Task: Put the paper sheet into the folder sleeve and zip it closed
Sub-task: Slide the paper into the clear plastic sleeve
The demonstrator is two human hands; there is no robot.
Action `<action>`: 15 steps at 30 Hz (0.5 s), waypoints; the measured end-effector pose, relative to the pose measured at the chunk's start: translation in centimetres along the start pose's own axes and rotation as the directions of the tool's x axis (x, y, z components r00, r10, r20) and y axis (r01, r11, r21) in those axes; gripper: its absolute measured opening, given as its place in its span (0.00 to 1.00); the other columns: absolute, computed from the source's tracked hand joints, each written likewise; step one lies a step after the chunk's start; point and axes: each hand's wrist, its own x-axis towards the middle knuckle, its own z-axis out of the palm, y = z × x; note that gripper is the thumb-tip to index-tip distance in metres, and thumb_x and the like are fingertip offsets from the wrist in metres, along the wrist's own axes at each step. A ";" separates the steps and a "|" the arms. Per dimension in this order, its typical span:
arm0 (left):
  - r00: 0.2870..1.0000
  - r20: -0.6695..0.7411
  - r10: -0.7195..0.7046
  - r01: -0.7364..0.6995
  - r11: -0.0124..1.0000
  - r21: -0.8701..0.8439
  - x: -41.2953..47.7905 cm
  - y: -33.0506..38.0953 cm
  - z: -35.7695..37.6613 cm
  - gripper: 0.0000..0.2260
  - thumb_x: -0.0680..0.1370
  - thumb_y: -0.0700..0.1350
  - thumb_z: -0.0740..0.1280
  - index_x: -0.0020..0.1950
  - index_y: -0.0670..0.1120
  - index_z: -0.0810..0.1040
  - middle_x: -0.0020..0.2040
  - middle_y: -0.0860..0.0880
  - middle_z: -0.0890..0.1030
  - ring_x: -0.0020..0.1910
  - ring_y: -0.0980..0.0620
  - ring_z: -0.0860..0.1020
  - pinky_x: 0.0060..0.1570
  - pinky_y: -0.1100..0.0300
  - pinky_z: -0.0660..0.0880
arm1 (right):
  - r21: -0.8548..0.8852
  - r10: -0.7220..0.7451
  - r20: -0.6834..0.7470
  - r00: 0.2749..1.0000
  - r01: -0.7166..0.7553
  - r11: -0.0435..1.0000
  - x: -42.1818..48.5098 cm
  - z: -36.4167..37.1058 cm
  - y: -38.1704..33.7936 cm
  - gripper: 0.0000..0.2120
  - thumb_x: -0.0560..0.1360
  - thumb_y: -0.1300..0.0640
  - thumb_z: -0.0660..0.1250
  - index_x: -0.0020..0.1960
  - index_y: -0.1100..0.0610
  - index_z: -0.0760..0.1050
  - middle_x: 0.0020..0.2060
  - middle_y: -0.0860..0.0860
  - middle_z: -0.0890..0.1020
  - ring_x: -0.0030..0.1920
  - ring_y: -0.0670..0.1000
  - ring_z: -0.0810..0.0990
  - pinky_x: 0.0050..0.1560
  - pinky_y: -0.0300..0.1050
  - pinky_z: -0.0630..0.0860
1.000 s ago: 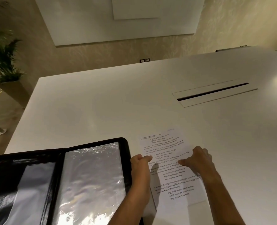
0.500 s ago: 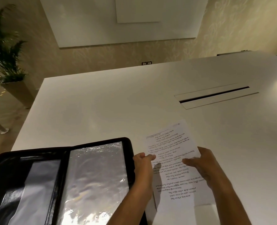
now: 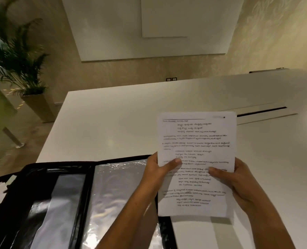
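The sheet [image 3: 196, 141] is held up off the table [image 3: 122, 114], its printed face (lines of dark text, too small to read) turned toward the camera. The left hand [image 3: 158, 169] grips the sheet's left edge about halfway down, thumb across the front and fingers behind. The right hand [image 3: 239, 178] grips the right edge at much the same height, thumb also on the front. The hands are apart, one at each side of the sheet. A shadow lies on the table just under the sheet's bottom edge.

In this view the sheet's lower left corner overlaps the right rim of the folder [image 3: 88, 194], which lies open and flat on the near left part of the table. The folder is black, with a clear, shiny sleeve [image 3: 116, 186] on its right half and a glossy panel on its left half. The sheet is not in the sleeve, and the left forearm crosses above it.

Farther back on the right, a long dark slot [image 3: 262, 112] is set into the white table. Beyond the table a potted plant [image 3: 10, 56] stands at left, and a white board [image 3: 149, 24] hangs on the patterned wall
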 end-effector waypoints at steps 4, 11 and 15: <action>0.993 -0.039 0.112 -0.109 0.992 0.068 -0.8 3.1 -2.3 0.10 0.78 0.49 0.81 0.58 0.57 0.89 0.59 0.50 0.91 0.54 0.47 0.91 0.50 0.59 0.86 | 0.024 -0.046 0.016 0.999 0.045 0.999 0.9 3.6 0.4 0.25 0.69 0.63 0.86 0.65 0.54 0.87 0.63 0.60 0.90 0.61 0.65 0.90 0.59 0.63 0.88; 0.965 -0.117 0.234 -0.208 0.958 0.196 -2.3 5.0 -7.9 0.14 0.80 0.51 0.78 0.65 0.54 0.86 0.60 0.53 0.90 0.57 0.50 0.90 0.51 0.60 0.86 | 0.018 -0.135 -0.010 0.991 0.135 0.991 1.9 10.6 2.1 0.20 0.71 0.58 0.82 0.63 0.56 0.88 0.58 0.58 0.92 0.56 0.62 0.92 0.49 0.54 0.90; 0.943 -0.192 0.273 -0.240 0.954 0.180 -3.9 4.0 -11.3 0.10 0.77 0.52 0.79 0.57 0.59 0.88 0.57 0.51 0.91 0.54 0.50 0.90 0.49 0.60 0.87 | -0.011 -0.118 -0.029 0.993 0.118 0.993 1.5 14.3 5.4 0.16 0.71 0.52 0.87 0.57 0.49 0.90 0.54 0.56 0.93 0.52 0.59 0.93 0.47 0.51 0.90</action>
